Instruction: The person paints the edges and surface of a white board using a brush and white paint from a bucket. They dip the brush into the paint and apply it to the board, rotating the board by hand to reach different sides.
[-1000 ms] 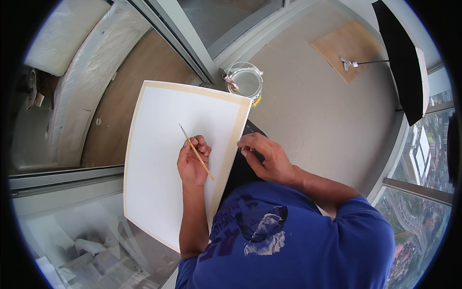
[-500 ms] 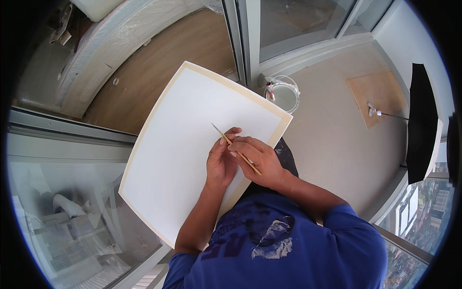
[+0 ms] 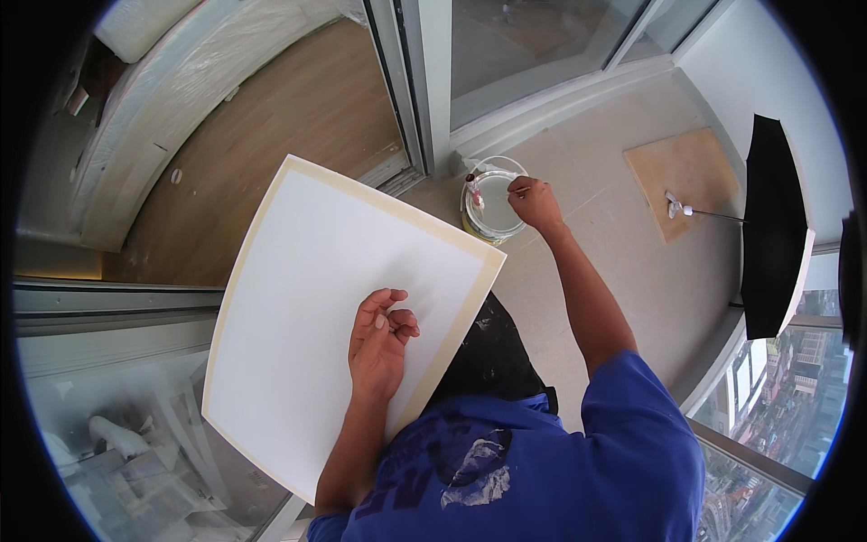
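Observation:
A white board with a cream taped border lies tilted across my lap. Over its near right part rests my left hand, palm up, fingers loosely curled and apart, holding nothing. My right arm reaches out past the board's right corner, and my right hand is closed at the right rim of a round paint bucket. Between its fingertips is a thin paintbrush, mostly hidden by the hand. Pale liquid fills the bucket. A red and white object leans at its left inner side.
Beyond the bucket stands a glass sliding door frame. A wooden board lies on the tiled floor to the right, beside a black umbrella-shaped light reflector. Plastic-wrapped furniture is at the far left, and a window at the lower right.
My right hand has left my left hand and carried the paintbrush over to the bucket. My left hand stays over the board, now without the brush. The view has shifted slightly.

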The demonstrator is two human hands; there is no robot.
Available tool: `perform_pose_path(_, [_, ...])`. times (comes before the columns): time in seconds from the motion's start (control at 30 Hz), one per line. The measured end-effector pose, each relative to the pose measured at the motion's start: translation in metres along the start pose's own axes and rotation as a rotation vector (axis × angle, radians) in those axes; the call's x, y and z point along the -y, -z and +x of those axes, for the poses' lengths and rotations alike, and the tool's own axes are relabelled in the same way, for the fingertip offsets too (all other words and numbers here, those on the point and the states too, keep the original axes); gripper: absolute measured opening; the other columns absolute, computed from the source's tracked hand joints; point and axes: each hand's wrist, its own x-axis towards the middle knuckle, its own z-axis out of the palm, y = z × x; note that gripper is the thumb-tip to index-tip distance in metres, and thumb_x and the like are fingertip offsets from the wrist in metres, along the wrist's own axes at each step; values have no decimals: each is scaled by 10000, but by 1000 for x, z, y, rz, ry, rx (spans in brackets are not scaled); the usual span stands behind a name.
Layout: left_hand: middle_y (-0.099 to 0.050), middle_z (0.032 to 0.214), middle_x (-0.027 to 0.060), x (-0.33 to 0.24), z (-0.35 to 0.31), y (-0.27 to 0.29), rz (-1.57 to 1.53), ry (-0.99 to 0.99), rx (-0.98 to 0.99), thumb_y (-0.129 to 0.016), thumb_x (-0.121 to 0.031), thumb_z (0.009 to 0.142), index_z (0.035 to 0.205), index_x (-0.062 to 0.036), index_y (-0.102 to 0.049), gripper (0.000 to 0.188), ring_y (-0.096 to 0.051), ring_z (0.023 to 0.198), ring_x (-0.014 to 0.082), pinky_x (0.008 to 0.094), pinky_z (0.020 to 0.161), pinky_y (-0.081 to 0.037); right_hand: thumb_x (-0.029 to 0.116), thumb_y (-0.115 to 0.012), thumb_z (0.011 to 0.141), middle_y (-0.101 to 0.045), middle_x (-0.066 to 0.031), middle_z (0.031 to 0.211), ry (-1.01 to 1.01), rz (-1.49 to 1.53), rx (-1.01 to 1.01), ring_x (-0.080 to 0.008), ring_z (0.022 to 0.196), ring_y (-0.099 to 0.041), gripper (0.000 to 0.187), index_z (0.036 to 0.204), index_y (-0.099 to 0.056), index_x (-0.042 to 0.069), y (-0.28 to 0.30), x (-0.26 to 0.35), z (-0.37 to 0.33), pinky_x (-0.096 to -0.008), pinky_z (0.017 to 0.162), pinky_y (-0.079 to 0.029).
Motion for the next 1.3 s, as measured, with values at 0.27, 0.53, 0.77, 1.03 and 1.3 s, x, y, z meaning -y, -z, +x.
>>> perform_pose_path(0.27, [-517,1533,159,-2,3,0,18,41,-53,-579,-268,1116,1571,-86,-475,501,-655,1088,203,355,931,-552,67,-604,876,-793,-219,839,-190,-308,577,-325,676,-788,254,991,-822,1,-82,-49,66,-431,658,-648])
perform_pose_path(0.53, [-491,1566,179,1,1,-6,57,38,-47,-582,-276,1114,1586,-91,-471,519,-649,1094,210,360,926,-552,42,-599,889,-792,-233,834,-192,-344,550,-306,650,-789,239,946,-794,-84,-114,-76,59,-418,545,-632])
perform_pose_path(0.77, [-489,1565,172,-5,5,-10,75,45,-24,-558,-255,1119,1588,-88,-467,506,-638,1095,211,363,926,-541,122,-658,849,-784,-299,971,-208,-361,425,-423,932,-795,272,981,-806,-64,-111,-80,57,-475,854,-649])
perform_pose_path(1.03, [-483,1568,168,-4,5,-4,106,40,-30,-532,-248,1123,1589,-88,-462,497,-632,1087,205,361,927,-532,182,-740,850,-816,-185,937,-69,-123,158,-361,915,-806,208,997,-838,71,-51,-54,25,-441,850,-638])
perform_pose_path(1.3, [-488,1563,158,-3,4,-7,108,29,-2,-539,-254,1118,1587,-86,-458,505,-626,1083,200,353,927,-522,148,-731,914,-791,-120,801,-86,77,62,-184,709,-775,193,1011,-796,-6,15,-40,-53,-333,693,-613])
